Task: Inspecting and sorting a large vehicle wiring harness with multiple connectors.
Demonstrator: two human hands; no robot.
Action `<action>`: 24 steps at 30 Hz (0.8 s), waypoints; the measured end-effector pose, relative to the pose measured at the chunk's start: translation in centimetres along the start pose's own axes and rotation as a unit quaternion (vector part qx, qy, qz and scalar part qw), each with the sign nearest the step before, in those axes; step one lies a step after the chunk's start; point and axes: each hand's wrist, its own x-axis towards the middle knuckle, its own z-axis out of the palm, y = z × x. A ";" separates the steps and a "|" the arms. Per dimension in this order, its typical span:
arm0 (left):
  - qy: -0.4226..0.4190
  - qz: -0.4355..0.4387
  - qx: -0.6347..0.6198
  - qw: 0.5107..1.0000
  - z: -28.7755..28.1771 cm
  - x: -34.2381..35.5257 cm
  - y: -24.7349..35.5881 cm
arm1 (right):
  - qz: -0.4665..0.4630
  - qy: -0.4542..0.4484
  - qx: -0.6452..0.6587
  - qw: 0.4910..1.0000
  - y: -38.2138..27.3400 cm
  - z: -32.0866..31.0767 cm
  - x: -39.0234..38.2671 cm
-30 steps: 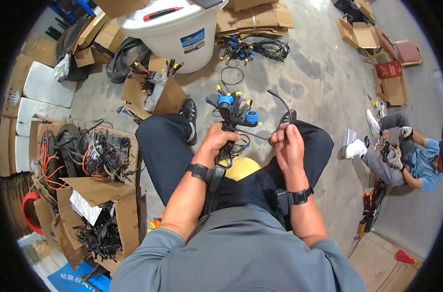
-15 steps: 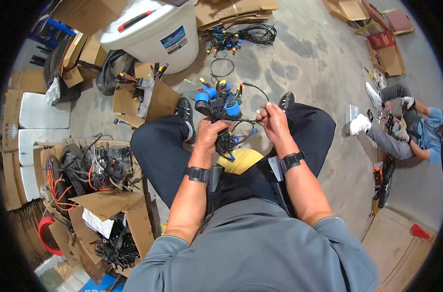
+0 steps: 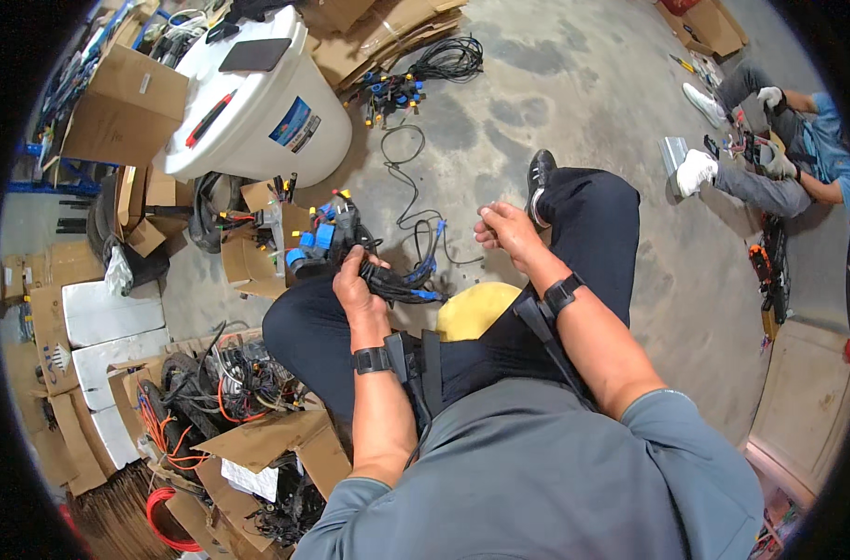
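My left hand (image 3: 358, 287) is closed round a bundle of black cables (image 3: 388, 282) above my left thigh. Blue round connectors (image 3: 317, 239) and small yellow and red plugs stick out at the bundle's far end, while blue-tipped leads hang to the right. My right hand (image 3: 511, 233) is raised over the floor between my knees, its fingers loosely bent and apart, with nothing visible in them. A thin black cable (image 3: 404, 177) trails over the floor past the bundle, its end lying below my right hand.
A white tub (image 3: 318, 140) stands ahead left, with a red cutter and a dark flat device on its lid. Cable bundles (image 3: 392, 93) lie beyond. Open cardboard boxes (image 3: 248, 257) and wiring crowd the left. Another person (image 3: 808, 159) in gloves sits at the right. A yellow seat (image 3: 476, 310) shows beneath me.
My left hand has carried the cable bundle left and tilted it. My right hand has let go of the thin cable and shifted slightly left. The view has turned.
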 end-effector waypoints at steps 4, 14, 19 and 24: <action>0.005 0.007 -0.022 1.000 -0.7 0.2 0.7 | -0.015 -0.008 -0.037 0.999 0.1 0.4 0.3; -0.044 -0.005 -0.002 0.999 -0.4 -0.4 0.0 | -0.076 -0.033 -0.084 0.993 0.5 1.2 -0.2; -0.093 -0.030 0.012 0.995 0.4 -1.2 -0.5 | -0.083 -0.076 -0.068 0.991 -0.7 2.3 -2.1; -0.120 -0.056 0.033 0.991 0.7 -1.7 -1.3 | -0.081 -0.147 -0.082 0.982 -0.5 3.6 -3.3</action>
